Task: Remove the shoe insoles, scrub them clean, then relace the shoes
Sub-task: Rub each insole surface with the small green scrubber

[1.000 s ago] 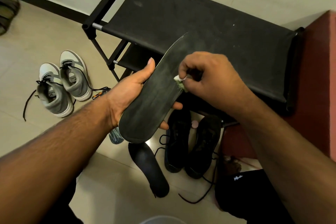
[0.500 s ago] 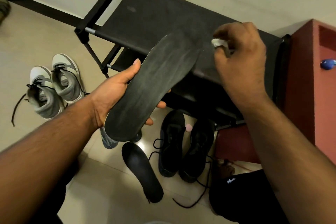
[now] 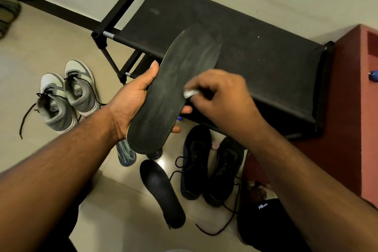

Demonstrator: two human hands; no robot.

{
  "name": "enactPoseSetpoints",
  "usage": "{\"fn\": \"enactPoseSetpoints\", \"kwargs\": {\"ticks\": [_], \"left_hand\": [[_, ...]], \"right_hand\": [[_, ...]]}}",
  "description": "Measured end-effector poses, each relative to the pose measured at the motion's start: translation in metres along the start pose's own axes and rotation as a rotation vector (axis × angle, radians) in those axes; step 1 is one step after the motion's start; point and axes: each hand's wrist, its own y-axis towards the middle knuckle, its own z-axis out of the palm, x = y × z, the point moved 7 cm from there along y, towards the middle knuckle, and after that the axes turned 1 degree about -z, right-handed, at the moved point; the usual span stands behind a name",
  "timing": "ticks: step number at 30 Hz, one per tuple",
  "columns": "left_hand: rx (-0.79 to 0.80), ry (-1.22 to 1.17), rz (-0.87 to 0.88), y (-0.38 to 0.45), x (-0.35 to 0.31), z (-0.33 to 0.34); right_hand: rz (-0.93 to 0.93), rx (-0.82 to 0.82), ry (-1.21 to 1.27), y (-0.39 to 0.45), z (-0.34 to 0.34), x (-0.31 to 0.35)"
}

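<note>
A: What's biggest here?
B: One black rack point(image 3: 235, 51) by the wall; its top shelf holds nothing I can see.
A: Shoes?
B: Four: two black shoes point(image 3: 210, 165) and two grey shoes point(image 3: 67, 96), all on the floor.
A: Insoles?
B: Two. One insole point(image 3: 176, 90) lies across the left hand point(image 3: 133, 104), thumb and fingers curled at its edges. The spare insole point(image 3: 163, 192) lies beside the black pair.
A: Right hand point(image 3: 221, 98)?
B: It pinches one pale wad point(image 3: 189, 93) against the held insole.
</note>
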Motion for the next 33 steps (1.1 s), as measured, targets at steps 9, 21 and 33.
{"fn": "enactPoseSetpoints", "kwargs": {"ticks": [9, 21, 33], "left_hand": [[-0.025, 0.006, 0.021, 0.001, 0.0, 0.001], [-0.066, -0.014, 0.056, 0.002, -0.002, -0.004], [-0.182, -0.225, 0.197, 0.004, -0.016, -0.021]], "right_hand": [[0.142, -0.142, 0.126, 0.007, -0.027, -0.021], [-0.056, 0.062, 0.043, -0.005, 0.014, 0.014], [-0.139, 0.129, 0.455, -0.028, 0.04, 0.053]]}}
